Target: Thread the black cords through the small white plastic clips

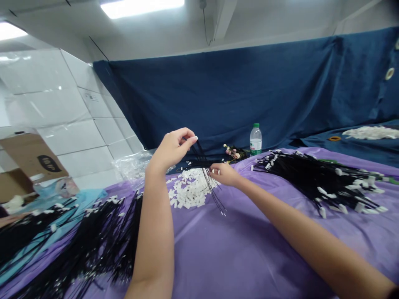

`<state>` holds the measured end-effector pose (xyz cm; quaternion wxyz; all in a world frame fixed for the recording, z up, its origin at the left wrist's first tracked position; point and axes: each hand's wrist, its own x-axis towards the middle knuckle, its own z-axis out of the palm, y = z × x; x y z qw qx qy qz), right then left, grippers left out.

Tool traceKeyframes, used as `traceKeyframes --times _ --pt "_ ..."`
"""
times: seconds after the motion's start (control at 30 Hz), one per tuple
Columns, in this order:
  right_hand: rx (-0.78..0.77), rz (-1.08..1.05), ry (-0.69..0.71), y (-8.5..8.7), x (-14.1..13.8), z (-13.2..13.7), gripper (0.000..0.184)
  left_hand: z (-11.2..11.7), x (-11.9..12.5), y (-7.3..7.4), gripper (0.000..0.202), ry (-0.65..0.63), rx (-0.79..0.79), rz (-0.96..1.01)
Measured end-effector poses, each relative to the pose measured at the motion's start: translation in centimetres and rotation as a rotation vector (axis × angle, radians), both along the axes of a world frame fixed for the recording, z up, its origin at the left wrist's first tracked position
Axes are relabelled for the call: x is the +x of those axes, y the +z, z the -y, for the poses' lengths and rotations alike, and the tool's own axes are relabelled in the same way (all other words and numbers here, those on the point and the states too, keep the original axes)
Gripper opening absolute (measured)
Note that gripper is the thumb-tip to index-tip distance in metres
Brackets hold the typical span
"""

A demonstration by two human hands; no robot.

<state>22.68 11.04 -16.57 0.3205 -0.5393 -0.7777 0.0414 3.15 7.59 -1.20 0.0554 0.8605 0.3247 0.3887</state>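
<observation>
My left hand (pixel 174 147) is raised above the table, its fingers pinched round the top of a small bundle of thin black cords (pixel 209 182) that hang down to the purple cloth. My right hand (pixel 222 173) rests low beside the cords, fingers closed on a small white piece at the edge of a heap of small white plastic pieces (pixel 190 192). Some cords end in white tips.
A large pile of black cords with white tips (pixel 314 180) lies at right, another pile of black cords (pixel 84 241) at left. A water bottle (pixel 255 140) and small flowers (pixel 233 153) stand at the back on the purple cloth (pixel 237 253). A cardboard box (pixel 31 158) is at far left.
</observation>
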Motion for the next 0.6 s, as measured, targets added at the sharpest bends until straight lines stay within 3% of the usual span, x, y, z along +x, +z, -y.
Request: traceKeyframes --times 0.13,0.23,0.43,0.6 --pt "-0.131 0.169 -0.118 -3.3 0.8 -0.5 0.024 0.0 -0.3 0.2 0.018 0.052 0.086 0.170" --pt "-0.173 0.275 -0.155 -4.5 0.9 -0.4 0.029 -0.2 -0.4 0.2 0.018 0.046 0.090 0.233" --pt "-0.172 0.345 -0.184 -4.6 0.1 -0.4 0.029 -0.1 -0.4 0.1 0.021 0.042 0.030 0.182" --pt "-0.149 0.234 -0.205 -3.9 0.2 -0.4 0.028 0.3 -0.3 0.2 0.023 -0.010 -0.045 0.211"
